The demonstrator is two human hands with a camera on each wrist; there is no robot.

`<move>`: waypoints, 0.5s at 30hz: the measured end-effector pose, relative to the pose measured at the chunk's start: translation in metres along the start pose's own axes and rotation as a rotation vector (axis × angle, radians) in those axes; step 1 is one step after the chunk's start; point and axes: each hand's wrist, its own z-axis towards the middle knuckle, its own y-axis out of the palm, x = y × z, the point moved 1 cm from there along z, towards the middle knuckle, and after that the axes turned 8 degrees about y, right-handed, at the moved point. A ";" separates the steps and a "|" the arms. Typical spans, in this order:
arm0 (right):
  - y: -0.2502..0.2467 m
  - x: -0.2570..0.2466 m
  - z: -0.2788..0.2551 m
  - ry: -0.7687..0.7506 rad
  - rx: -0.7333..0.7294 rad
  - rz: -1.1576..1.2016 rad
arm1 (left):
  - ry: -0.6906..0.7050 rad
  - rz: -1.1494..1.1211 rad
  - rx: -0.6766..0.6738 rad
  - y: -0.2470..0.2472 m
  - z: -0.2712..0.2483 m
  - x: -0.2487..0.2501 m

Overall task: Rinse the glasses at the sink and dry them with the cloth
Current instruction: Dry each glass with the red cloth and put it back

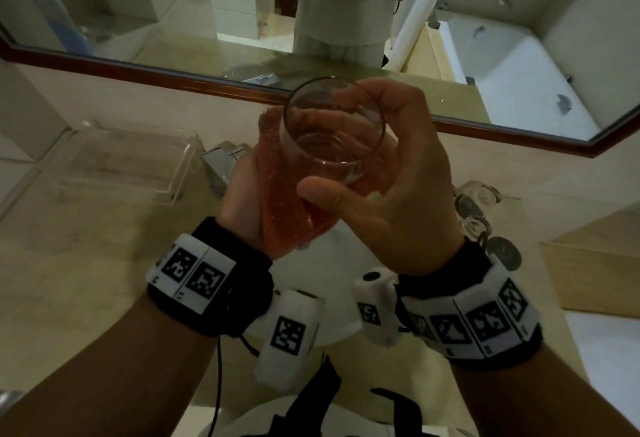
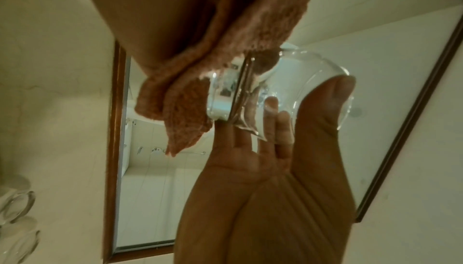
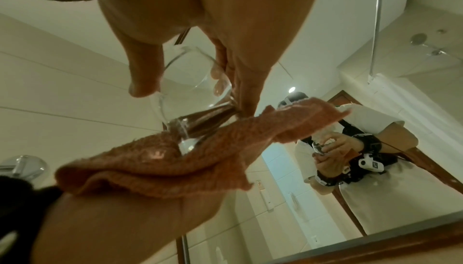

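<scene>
A clear glass (image 1: 334, 139) is held up over the sink, its mouth turned towards me. My right hand (image 1: 391, 166) grips it, thumb on the near side and fingers curled over the far rim. My left hand (image 1: 242, 197) holds an orange cloth (image 1: 282, 204) bunched against the glass's base and left side. In the left wrist view the cloth (image 2: 225, 40) wraps the thick base of the glass (image 2: 280, 90), with the right hand (image 2: 275, 189) below it. In the right wrist view the thumb and fingers pinch the glass (image 3: 195, 82) above the cloth (image 3: 175, 159).
Several more clear glasses (image 1: 476, 208) stand on the beige counter to the right. A clear acrylic tray (image 1: 121, 159) sits at the left, with a chrome tap (image 1: 221, 163) beside it. The white sink (image 1: 329, 267) lies under my wrists. A wood-framed mirror (image 1: 138, 69) runs along the back.
</scene>
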 end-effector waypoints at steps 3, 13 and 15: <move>0.000 0.001 0.001 -0.002 0.015 -0.106 | -0.004 -0.008 0.033 -0.003 0.001 0.002; -0.008 0.005 -0.006 0.010 0.136 -0.266 | 0.219 0.205 -0.003 0.003 -0.001 0.014; -0.011 0.009 -0.008 0.035 0.146 -0.345 | 0.372 0.434 0.055 0.000 -0.002 0.021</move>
